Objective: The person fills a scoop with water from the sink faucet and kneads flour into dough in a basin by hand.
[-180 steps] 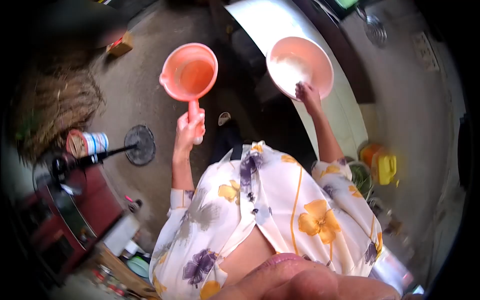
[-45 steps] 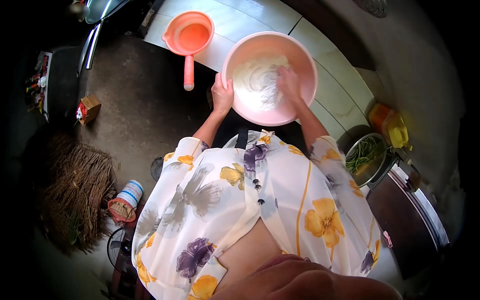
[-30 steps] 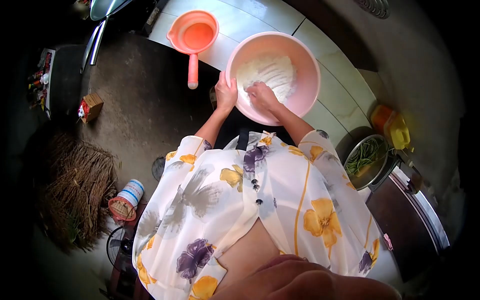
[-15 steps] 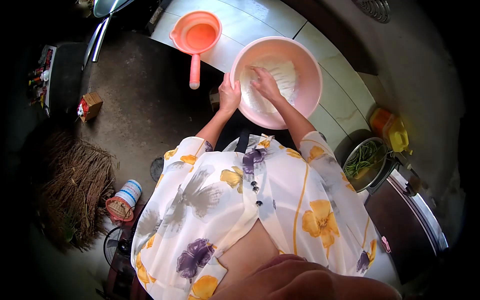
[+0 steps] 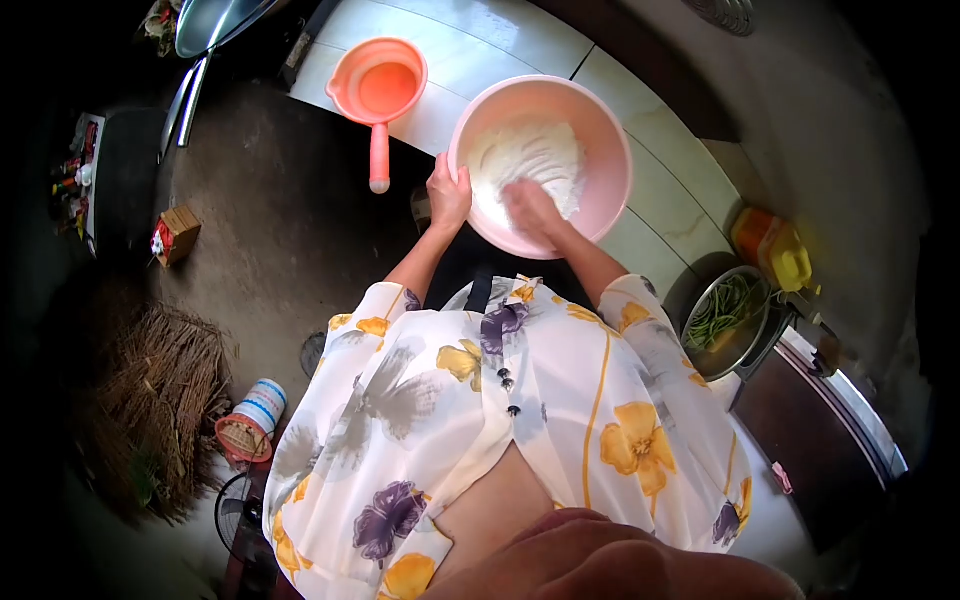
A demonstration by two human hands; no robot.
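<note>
Left hand [image 5: 449,196] grips pink basin [image 5: 607,200] rim; right hand [image 5: 532,210], blurred, finger spread unclear, in white powder [image 5: 540,150].

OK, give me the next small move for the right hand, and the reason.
Probably sweep the right hand through the white powder to even it out: its surface is ridged, the hand is already in it, and the left hand holds the pink bowl by its rim.
</note>
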